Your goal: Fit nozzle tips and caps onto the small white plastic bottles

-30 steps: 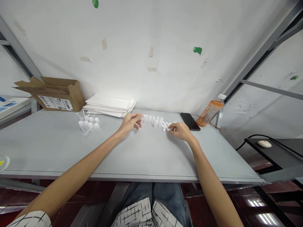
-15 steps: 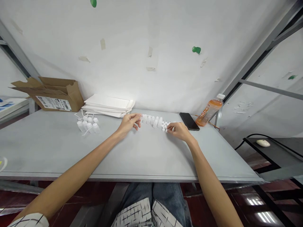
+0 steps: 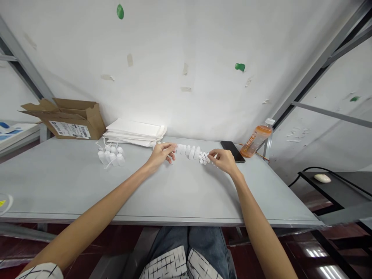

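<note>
A pale grey bench [image 3: 58, 186] spanning the view, and behind it a white wall [image 3: 186, 50] dotted with scraps of tape. Landmark for everything else: a row of small white plastic bottles [image 3: 188, 152] lying mid-bench, towards the back edge.

Far left of the row, an open cardboard box [image 3: 69, 124] with a shipping label. Closer, behind the row's left end, a stack of white paper sleeves [image 3: 133, 132]. Left of the row and apart from it, a loose cluster of white squeeze bottles [image 3: 110, 156] trailing thin tubes. Right of the row, a black smartphone [image 3: 232, 151] lying flat, then, beyond it, a tilted orange drink bottle [image 3: 257, 138].

At the row's left end, the left hand [image 3: 161, 154], its fingers [image 3: 170, 147] half curled, tips at the first bottle; whether gripping or only touching, impossible to tell. At the row's right end, the right hand [image 3: 223, 161], its fingers [image 3: 212, 153] closed in near a crowded cluster of tiny white caps [image 3: 204, 157]; any hold equally unclear.

Work in hand, by the look of it: handling the row from both ends. With pieces that crowded, a light, careful touch called for.
</note>
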`<state>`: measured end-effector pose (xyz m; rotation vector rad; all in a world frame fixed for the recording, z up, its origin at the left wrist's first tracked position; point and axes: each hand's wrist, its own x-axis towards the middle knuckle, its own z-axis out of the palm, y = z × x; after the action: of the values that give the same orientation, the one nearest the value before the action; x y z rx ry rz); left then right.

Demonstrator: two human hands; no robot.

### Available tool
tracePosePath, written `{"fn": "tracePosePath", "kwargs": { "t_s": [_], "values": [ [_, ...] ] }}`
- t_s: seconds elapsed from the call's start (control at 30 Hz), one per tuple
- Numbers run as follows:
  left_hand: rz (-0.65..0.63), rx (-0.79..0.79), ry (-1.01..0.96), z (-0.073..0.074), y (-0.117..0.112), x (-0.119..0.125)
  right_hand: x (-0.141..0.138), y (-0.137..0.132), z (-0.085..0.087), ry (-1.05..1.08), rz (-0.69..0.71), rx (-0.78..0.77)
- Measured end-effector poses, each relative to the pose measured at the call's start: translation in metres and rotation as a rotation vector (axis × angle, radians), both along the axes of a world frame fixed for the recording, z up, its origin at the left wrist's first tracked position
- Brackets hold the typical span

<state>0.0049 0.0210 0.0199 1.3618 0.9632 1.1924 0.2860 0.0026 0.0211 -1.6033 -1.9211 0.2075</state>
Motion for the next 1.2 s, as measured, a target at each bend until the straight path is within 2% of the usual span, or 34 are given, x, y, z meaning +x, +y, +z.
{"fn": "tracePosePath", "kwargs": {
  "t_s": [0.13, 0.2, 0.33, 0.43, 0.63, 0.93, 1.2],
  "values": [
    [-0.041, 0.014, 0.036, -0.002, -0.003, 0.002, -0.021, 0.002, 0.005, 0.265, 0.086, 0.162],
    [-0.072, 0.038, 0.057, -0.004, -0.003, 0.002, -0.039, 0.004, 0.008, 0.351, 0.122, 0.183],
    [-0.102, 0.062, 0.127, -0.009, 0.000, 0.000, -0.072, 0.005, 0.009, 0.335, 0.239, 0.149],
    [-0.108, 0.063, 0.178, -0.011, 0.000, -0.001, -0.085, 0.001, -0.001, 0.251, 0.252, 0.158],
    [-0.117, 0.097, 0.223, -0.006, -0.007, 0.003, -0.084, -0.007, -0.019, 0.182, 0.187, 0.169],
    [-0.085, 0.111, 0.255, -0.007, -0.008, 0.004, -0.084, -0.006, -0.019, 0.012, 0.179, 0.233],
    [-0.003, 0.165, 0.402, -0.006, -0.011, 0.007, -0.087, -0.008, -0.024, -0.160, 0.043, 0.292]
  ]
}}
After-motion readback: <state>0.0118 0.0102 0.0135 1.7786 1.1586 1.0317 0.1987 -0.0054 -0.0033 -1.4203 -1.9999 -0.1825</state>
